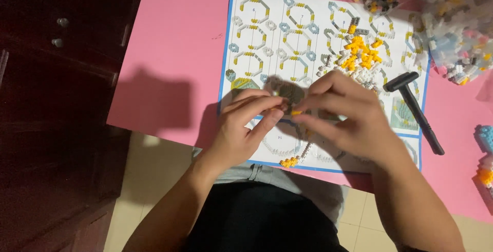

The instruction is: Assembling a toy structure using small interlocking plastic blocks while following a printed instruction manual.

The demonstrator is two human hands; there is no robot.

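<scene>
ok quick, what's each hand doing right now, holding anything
Left hand: closed, fingertips pinched on a small grey brick piece.
Right hand: closed, fingertips pinching a tiny yellow brick against that piece.

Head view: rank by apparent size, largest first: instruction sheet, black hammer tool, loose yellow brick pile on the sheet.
1. instruction sheet
2. black hammer tool
3. yellow brick pile

The last two are close: the tool is longer, the pile wider.

Left of my instruction sheet the pink bench lies bare; right of it the black hammer and brick bags block me.
</scene>
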